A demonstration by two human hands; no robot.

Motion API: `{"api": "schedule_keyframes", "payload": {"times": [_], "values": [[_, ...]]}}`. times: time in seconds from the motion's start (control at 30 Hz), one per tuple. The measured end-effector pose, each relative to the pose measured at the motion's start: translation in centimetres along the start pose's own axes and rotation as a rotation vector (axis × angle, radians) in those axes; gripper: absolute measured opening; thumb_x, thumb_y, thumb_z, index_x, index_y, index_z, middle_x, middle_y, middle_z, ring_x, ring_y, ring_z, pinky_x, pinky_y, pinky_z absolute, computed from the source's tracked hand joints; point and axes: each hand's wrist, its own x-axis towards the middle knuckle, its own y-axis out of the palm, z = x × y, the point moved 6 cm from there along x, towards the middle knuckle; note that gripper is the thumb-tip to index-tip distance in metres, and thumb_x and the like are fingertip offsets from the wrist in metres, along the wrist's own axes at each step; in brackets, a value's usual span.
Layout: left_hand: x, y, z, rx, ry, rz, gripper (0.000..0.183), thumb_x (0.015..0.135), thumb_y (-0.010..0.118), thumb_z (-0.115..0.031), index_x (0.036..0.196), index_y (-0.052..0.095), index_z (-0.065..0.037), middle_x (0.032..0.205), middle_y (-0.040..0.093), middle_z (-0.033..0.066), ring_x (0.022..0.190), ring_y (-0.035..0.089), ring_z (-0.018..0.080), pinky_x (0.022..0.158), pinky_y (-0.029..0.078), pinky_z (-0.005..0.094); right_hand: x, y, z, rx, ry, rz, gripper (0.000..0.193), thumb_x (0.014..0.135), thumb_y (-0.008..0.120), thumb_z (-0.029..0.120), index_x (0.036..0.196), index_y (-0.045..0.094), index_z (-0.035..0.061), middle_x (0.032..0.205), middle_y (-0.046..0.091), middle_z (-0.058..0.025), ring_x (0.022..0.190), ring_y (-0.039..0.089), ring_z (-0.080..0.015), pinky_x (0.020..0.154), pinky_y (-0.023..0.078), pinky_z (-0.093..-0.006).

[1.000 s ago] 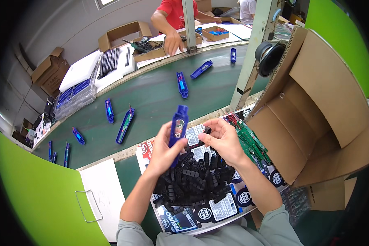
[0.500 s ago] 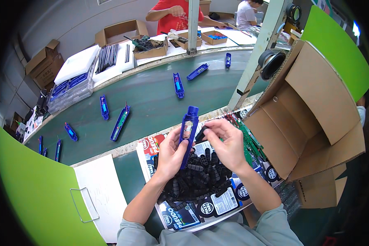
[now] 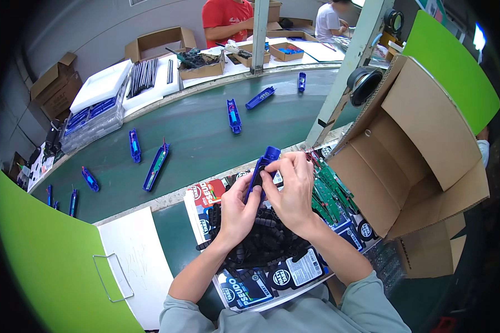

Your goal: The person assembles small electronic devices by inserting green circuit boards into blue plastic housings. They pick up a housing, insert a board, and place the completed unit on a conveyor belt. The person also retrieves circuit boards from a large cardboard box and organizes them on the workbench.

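at the near, lower middle of the frame, a loose heap of black, ridged, finger-shaped pieces (image 3: 266, 238) lies on a sheet printed in blue, red and black (image 3: 244, 294). just above it, near the centre, is a long, hollow, deep-blue plastic shell (image 3: 265, 160), tilted with its top end leaning right. the left hand (image 3: 240, 213) has its grip clamped around the lower part of the shell, thumb along the side. the right hand (image 3: 290, 191) bends over the hollow, thumb and fingers gathered at a small black piece (image 3: 258, 178); i cannot tell whether that grip pinches it or only pushes. the step in hand looks like seating this piece in the shell. to do it well, i would keep the left hold firm but not squeezing the walls, line the piece up with the hollow, and press evenly along it, leaving anything inside unpinched. beyond, to the right, lie bare green circuit boards with red wires (image 3: 330, 194) and an open brown cardboard box (image 3: 366, 177). farther up, a dark green conveyor belt (image 3: 200, 139) carries more blue shells (image 3: 234, 116); at the top, a person in red (image 3: 225, 22) stands past it.
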Motion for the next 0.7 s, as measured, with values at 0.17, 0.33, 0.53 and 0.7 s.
{"api": "schedule_keyframes", "payload": {"times": [0.17, 0.33, 0.53, 0.7], "values": [[-0.3, 0.0, -0.6, 0.238, 0.229, -0.065, 0.026, 0.097, 0.058, 0.002, 0.122, 0.061, 0.006, 0.093, 0.069, 0.0087, 0.077, 0.065, 0.0103, 0.068, 0.053, 0.0263, 0.0, -0.8, -1.7, 0.247, 0.299, 0.008, 0.055, 0.073, 0.082, 0.01, 0.119, 0.053, 0.0029, 0.103, 0.054, -0.0114, 0.091, 0.054, -0.0245, 0.077, 0.045, -0.0385], [-0.8, 0.5, -0.8, 0.345, 0.226, 0.004, 0.028, 0.101, 0.053, 0.002, 0.128, 0.056, 0.005, 0.099, 0.065, 0.0052, 0.084, 0.061, 0.0082, 0.075, 0.052, 0.0232, -0.2, -0.3, -3.3, 0.324, 0.31, 0.224, 0.031, 0.079, 0.079, 0.015, 0.101, 0.065, -0.002, 0.084, 0.063, -0.0086, 0.069, 0.058, -0.0179, 0.066, 0.049, -0.0335], [-0.8, 1.0, -1.0, 0.02, -0.04, 0.06, 0.036, 0.102, 0.053, -0.004, 0.137, 0.05, 0.004, 0.106, 0.065, 0.0084, 0.079, 0.063, 0.0094, 0.066, 0.051, 0.023, -0.4, -2.9, -5.4, 0.552, 0.394, 0.379, 0.022, 0.09, 0.075, 0.012, 0.109, 0.068, 0.0017, 0.094, 0.069, -0.0018, 0.079, 0.062, -0.0084, 0.073, 0.049, -0.0267], [0.0, 0.7, -1.2, -0.123, -0.111, 0.055, 0.039, 0.101, 0.053, -0.007, 0.138, 0.049, 0.002, 0.106, 0.066, 0.0109, 0.078, 0.063, 0.0112, 0.065, 0.052, 0.0243, -4.9, -3.6, -9.5, -0.049, 0.056, 0.484, 0.018, 0.087, 0.071, 0.006, 0.104, 0.07, 0.0017, 0.093, 0.069, -0.0105, 0.079, 0.068, -0.0241, 0.076, 0.052, -0.0366]]}}
